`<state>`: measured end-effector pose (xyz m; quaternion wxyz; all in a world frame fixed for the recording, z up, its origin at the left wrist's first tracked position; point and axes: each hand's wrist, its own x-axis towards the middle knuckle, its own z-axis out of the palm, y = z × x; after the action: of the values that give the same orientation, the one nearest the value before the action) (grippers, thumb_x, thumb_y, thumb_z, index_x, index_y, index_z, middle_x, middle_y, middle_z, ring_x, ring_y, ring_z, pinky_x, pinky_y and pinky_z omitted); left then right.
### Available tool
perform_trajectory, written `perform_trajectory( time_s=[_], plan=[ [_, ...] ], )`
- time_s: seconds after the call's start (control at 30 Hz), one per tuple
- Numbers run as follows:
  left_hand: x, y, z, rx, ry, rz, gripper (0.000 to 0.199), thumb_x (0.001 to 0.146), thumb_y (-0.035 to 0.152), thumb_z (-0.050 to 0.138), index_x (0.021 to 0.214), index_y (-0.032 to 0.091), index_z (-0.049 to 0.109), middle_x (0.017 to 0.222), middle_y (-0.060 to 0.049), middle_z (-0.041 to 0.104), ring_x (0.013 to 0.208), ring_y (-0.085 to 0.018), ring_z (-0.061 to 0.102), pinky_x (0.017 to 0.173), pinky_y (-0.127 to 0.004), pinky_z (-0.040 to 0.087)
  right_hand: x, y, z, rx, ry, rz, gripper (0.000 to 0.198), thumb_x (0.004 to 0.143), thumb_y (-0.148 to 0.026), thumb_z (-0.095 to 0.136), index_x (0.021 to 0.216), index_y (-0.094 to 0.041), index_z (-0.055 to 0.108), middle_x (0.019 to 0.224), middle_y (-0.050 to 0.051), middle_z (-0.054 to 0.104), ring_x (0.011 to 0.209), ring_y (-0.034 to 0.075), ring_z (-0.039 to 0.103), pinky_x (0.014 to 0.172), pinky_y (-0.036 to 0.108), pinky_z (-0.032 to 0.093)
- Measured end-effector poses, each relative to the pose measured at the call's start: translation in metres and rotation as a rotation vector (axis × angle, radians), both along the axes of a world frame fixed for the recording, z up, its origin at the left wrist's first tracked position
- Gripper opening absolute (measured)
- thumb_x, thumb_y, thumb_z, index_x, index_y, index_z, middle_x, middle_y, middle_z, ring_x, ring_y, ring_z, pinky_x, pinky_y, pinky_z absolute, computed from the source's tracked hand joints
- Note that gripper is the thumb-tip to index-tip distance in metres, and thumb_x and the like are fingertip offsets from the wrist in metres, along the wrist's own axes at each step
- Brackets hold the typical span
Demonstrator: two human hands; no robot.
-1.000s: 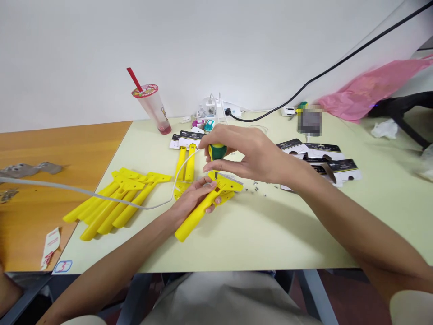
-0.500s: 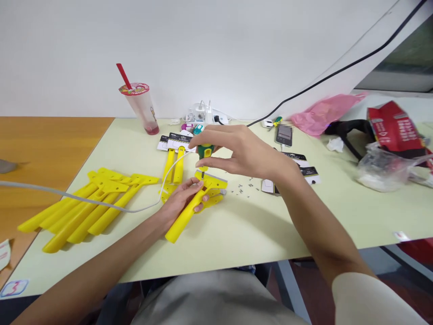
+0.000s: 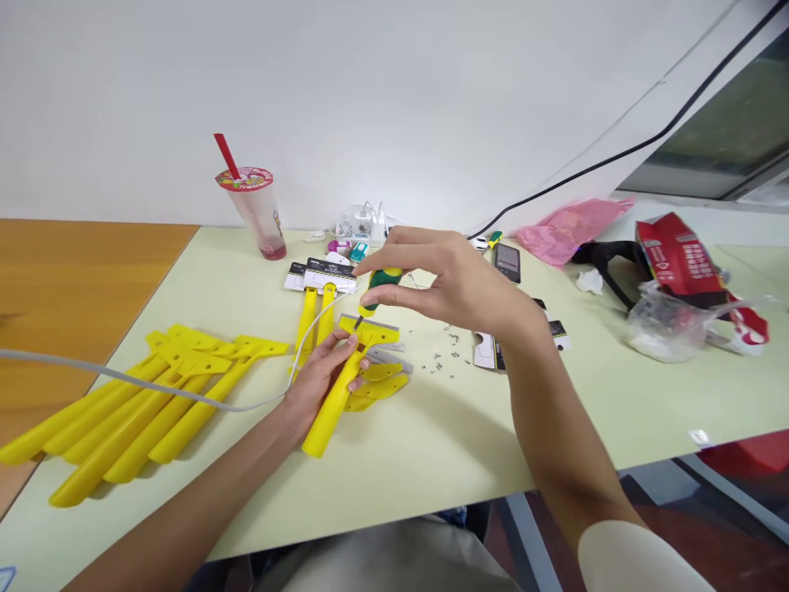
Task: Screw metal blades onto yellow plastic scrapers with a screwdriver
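My left hand (image 3: pixel 317 382) is closed around the neck of a yellow scraper (image 3: pixel 333 407), its blade end pointing away from me. In my right hand (image 3: pixel 440 279) is a green and yellow screwdriver (image 3: pixel 380 289), gripped between thumb and fingers. The screwdriver leans, with its tip at the scraper's head near my left thumb. Under and beside the scraper lie yellow blade covers (image 3: pixel 382 386) and grey metal blades (image 3: pixel 388 358). Several small screws (image 3: pixel 439 362) are scattered to the right.
Several yellow scraper handles (image 3: pixel 185 362) are piled at left. Two carded scrapers (image 3: pixel 317 308) lie behind my left hand. A cup with a straw (image 3: pixel 256 214) stands at the back. A white cable (image 3: pixel 240 406) crosses before me. Right are a phone (image 3: pixel 507 261) and a plastic bag (image 3: pixel 662 325).
The screwdriver has gone from near upright to tilted, its handle leaning right. Its tip now sits further left on the scraper's head. The camera view has shifted slightly.
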<state>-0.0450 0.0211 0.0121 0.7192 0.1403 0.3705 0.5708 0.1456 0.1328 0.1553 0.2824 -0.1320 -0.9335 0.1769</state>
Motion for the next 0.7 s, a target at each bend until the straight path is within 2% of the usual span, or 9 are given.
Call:
perform_trajectory(
  time_s=[0.07, 0.17, 0.27, 0.33, 0.4, 0.5, 0.57, 0.7],
  plan=[
    [0.0, 0.0, 0.001, -0.02, -0.005, 0.006, 0.053, 0.074, 0.03, 0.103, 0.1, 0.023, 0.058, 0.086, 0.003, 0.066, 0.068, -0.012, 0.069, 0.042, -0.016, 0.047, -0.004, -0.002, -0.005, 0.0, -0.01, -0.01, 0.037, 0.115, -0.048, 0.058, 0.138, -0.024, 0.074, 0.121, 0.011, 0.076, 0.109, 0.026, 0.069, 0.1, 0.043, 0.057],
    [0.0, 0.001, 0.002, -0.061, -0.019, 0.015, 0.054, 0.072, 0.03, 0.104, 0.099, 0.022, 0.058, 0.085, 0.004, 0.065, 0.067, -0.011, 0.068, 0.042, -0.016, 0.047, -0.007, -0.006, -0.014, -0.042, -0.033, 0.035, 0.046, 0.117, -0.039, 0.048, 0.162, -0.029, 0.055, 0.143, 0.014, 0.069, 0.135, 0.029, 0.062, 0.117, 0.053, 0.054],
    [0.0, 0.002, 0.001, -0.084, -0.024, 0.012, 0.054, 0.073, 0.031, 0.104, 0.099, 0.022, 0.058, 0.087, 0.004, 0.065, 0.068, -0.01, 0.069, 0.043, -0.016, 0.048, -0.004, -0.005, -0.021, -0.097, -0.028, 0.062, 0.053, 0.116, -0.031, 0.048, 0.169, -0.03, 0.046, 0.155, 0.015, 0.064, 0.152, 0.03, 0.052, 0.126, 0.058, 0.047],
    [-0.001, 0.002, 0.001, -0.093, -0.016, 0.004, 0.054, 0.075, 0.034, 0.103, 0.1, 0.022, 0.057, 0.089, 0.004, 0.066, 0.069, -0.01, 0.069, 0.044, -0.016, 0.047, -0.002, -0.001, -0.025, -0.13, 0.003, 0.049, 0.047, 0.115, -0.029, 0.052, 0.163, -0.028, 0.052, 0.15, 0.015, 0.068, 0.146, 0.029, 0.059, 0.122, 0.054, 0.051],
    [-0.001, 0.001, 0.002, -0.094, 0.003, -0.012, 0.055, 0.076, 0.036, 0.102, 0.101, 0.023, 0.056, 0.089, 0.003, 0.066, 0.069, -0.011, 0.07, 0.044, -0.017, 0.047, -0.002, 0.002, -0.029, -0.142, 0.051, 0.033, 0.036, 0.114, -0.031, 0.059, 0.15, -0.025, 0.061, 0.135, 0.013, 0.075, 0.128, 0.027, 0.07, 0.112, 0.048, 0.058],
    [-0.001, -0.001, 0.002, -0.076, 0.037, -0.051, 0.053, 0.081, 0.04, 0.099, 0.103, 0.024, 0.054, 0.085, 0.003, 0.066, 0.064, -0.012, 0.068, 0.045, -0.019, 0.047, -0.004, 0.005, -0.034, -0.119, 0.113, 0.024, 0.029, 0.111, -0.036, 0.069, 0.137, -0.024, 0.067, 0.117, 0.009, 0.079, 0.11, 0.024, 0.075, 0.101, 0.041, 0.062],
    [-0.001, -0.002, 0.002, -0.069, 0.061, -0.083, 0.051, 0.085, 0.042, 0.096, 0.103, 0.025, 0.052, 0.08, 0.004, 0.066, 0.057, -0.011, 0.065, 0.046, -0.019, 0.045, -0.007, 0.005, -0.036, -0.132, 0.112, 0.031, 0.035, 0.112, -0.036, 0.066, 0.145, -0.025, 0.063, 0.123, 0.011, 0.078, 0.115, 0.025, 0.074, 0.104, 0.043, 0.061],
    [-0.001, -0.002, 0.001, -0.08, 0.092, -0.148, 0.05, 0.089, 0.046, 0.092, 0.103, 0.025, 0.048, 0.075, 0.003, 0.068, 0.046, -0.009, 0.056, 0.046, -0.02, 0.041, -0.008, 0.002, -0.034, -0.21, 0.066, 0.095, 0.05, 0.115, -0.026, 0.052, 0.165, -0.028, 0.046, 0.15, 0.015, 0.068, 0.139, 0.027, 0.065, 0.117, 0.051, 0.056]
  ],
)
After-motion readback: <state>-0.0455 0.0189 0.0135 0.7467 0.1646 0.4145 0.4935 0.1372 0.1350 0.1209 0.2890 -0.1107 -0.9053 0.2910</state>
